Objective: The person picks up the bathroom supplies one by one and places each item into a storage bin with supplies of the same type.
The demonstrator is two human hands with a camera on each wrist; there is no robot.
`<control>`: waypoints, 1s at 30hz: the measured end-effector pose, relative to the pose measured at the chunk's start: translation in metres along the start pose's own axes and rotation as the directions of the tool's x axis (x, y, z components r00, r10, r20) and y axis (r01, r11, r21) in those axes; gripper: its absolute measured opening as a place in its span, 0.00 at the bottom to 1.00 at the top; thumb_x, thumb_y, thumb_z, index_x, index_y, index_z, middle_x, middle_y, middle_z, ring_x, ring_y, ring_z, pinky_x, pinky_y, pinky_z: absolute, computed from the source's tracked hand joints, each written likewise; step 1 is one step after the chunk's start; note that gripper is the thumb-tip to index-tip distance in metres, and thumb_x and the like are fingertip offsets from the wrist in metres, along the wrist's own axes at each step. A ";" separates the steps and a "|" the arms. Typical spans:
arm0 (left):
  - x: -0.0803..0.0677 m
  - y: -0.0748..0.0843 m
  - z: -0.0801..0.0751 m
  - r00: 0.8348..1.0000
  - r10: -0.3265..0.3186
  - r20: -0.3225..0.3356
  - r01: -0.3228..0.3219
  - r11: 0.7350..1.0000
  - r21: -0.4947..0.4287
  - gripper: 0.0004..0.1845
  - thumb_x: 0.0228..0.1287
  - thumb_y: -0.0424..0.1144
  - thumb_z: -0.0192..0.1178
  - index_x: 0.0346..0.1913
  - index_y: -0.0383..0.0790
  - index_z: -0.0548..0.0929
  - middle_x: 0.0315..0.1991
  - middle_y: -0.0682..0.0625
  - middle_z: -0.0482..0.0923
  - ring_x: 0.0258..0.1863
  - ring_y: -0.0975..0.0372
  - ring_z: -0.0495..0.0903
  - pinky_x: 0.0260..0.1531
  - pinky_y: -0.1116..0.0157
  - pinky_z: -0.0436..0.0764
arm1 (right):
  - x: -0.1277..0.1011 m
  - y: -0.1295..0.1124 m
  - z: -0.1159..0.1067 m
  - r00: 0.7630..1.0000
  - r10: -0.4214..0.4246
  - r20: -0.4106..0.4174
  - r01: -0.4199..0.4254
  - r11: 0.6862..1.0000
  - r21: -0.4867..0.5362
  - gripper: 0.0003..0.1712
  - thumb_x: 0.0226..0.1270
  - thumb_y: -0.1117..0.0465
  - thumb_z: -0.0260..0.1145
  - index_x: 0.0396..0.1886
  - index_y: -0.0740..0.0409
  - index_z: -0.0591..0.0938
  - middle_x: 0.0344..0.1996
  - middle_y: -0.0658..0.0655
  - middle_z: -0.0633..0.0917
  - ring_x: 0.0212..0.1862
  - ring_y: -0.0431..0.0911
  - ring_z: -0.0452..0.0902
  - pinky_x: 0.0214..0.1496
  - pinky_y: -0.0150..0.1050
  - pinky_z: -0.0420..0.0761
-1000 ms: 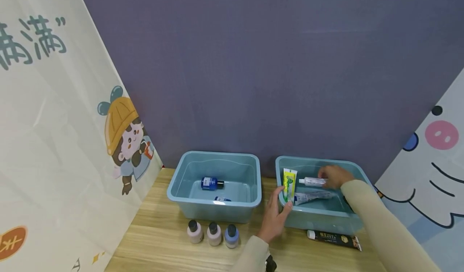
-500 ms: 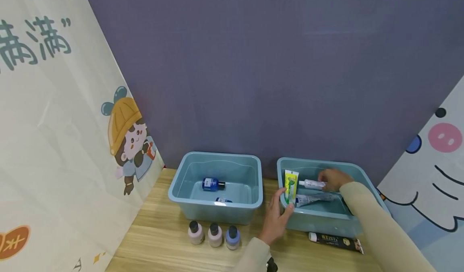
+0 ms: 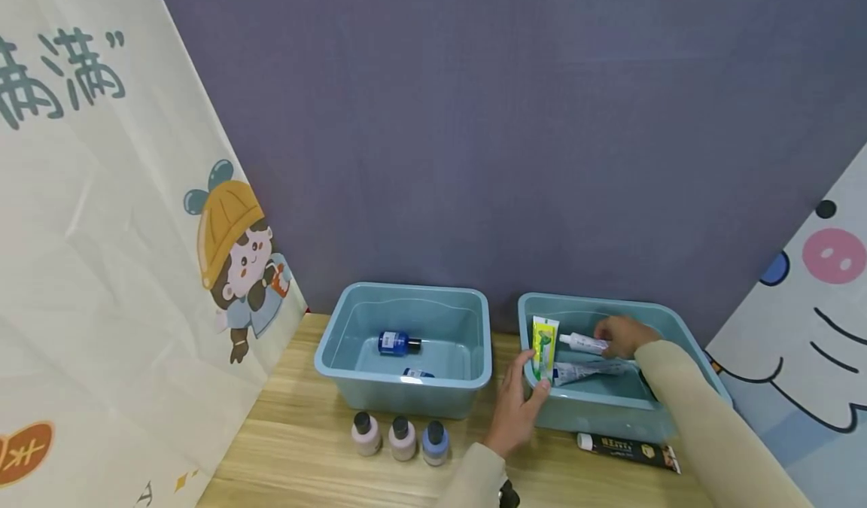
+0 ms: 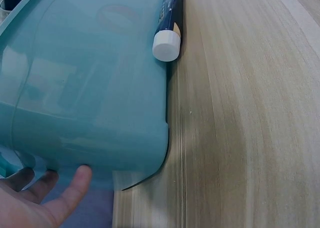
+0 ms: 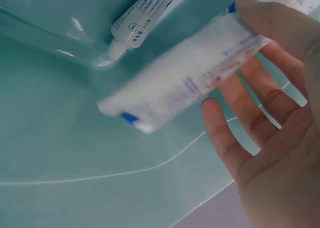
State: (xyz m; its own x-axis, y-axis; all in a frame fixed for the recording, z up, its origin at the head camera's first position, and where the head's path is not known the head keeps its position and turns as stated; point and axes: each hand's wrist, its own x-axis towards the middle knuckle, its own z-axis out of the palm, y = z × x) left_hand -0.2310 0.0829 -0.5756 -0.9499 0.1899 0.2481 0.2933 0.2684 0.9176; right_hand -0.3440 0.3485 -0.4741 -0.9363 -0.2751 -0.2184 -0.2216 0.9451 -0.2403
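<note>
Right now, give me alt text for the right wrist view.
A right hand pinches a blurred white plastic toothpaste tube inside a teal plastic bin. A second white tube lies against the bin's wall.

Both bins, left bin and right bin, look like smooth teal plastic with a glossy, reflective sheen; tabletop is pale wood-grain, matt. White tube looks like soft plastic with a slight shine, its cap smooth white plastic. Side banners look like creased printed fabric, back wall matt purple.
</note>
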 end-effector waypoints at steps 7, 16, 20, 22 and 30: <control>0.029 -0.002 0.014 0.998 -0.005 -0.058 0.006 1.000 0.028 0.28 0.79 0.55 0.50 0.77 0.62 0.60 0.74 0.57 0.65 0.70 0.60 0.68 0.68 0.52 0.71 | 0.032 0.020 -0.013 0.997 -0.074 -0.029 0.075 0.996 0.038 0.07 0.62 0.69 0.68 0.40 0.61 0.84 0.39 0.60 0.84 0.43 0.54 0.80 0.46 0.55 0.80; 0.065 -0.008 0.029 0.993 -0.040 -0.113 0.044 0.999 0.030 0.28 0.78 0.56 0.50 0.77 0.64 0.60 0.74 0.57 0.65 0.70 0.60 0.68 0.69 0.50 0.70 | 0.074 0.049 -0.035 0.986 -0.163 -0.029 0.166 0.978 0.129 0.12 0.67 0.66 0.66 0.48 0.68 0.83 0.47 0.68 0.85 0.52 0.64 0.80 0.53 0.61 0.80; 0.069 -0.010 0.031 0.992 -0.035 -0.121 0.039 0.999 0.032 0.28 0.78 0.59 0.49 0.76 0.68 0.59 0.74 0.57 0.65 0.70 0.61 0.68 0.69 0.51 0.70 | 0.071 0.051 -0.043 0.984 -0.174 -0.046 0.179 0.970 0.165 0.15 0.70 0.62 0.66 0.51 0.68 0.83 0.48 0.68 0.85 0.53 0.64 0.80 0.51 0.60 0.80; 0.072 -0.011 0.032 0.991 -0.030 -0.128 0.034 0.999 0.031 0.27 0.78 0.58 0.50 0.75 0.71 0.58 0.74 0.57 0.65 0.70 0.61 0.68 0.69 0.51 0.70 | 0.069 0.052 -0.047 0.981 -0.185 -0.064 0.193 0.967 0.167 0.15 0.71 0.60 0.65 0.51 0.66 0.83 0.48 0.67 0.85 0.52 0.63 0.80 0.50 0.59 0.81; 0.084 -0.016 0.038 0.989 -0.012 -0.146 0.018 0.999 0.045 0.28 0.79 0.56 0.50 0.76 0.68 0.58 0.75 0.56 0.64 0.71 0.60 0.67 0.69 0.50 0.70 | 0.062 0.060 -0.060 0.950 -0.270 -0.155 0.296 0.937 0.185 0.16 0.75 0.58 0.64 0.52 0.64 0.83 0.44 0.61 0.86 0.46 0.54 0.82 0.44 0.53 0.82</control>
State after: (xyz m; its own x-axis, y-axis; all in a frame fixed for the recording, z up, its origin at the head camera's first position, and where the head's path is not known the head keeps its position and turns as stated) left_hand -0.3114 0.1309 -0.5808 -0.9589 0.0470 0.2799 0.2802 0.3138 0.9072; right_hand -0.4319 0.3986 -0.4458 -0.8721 -0.4893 0.0038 -0.4347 0.7713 -0.4649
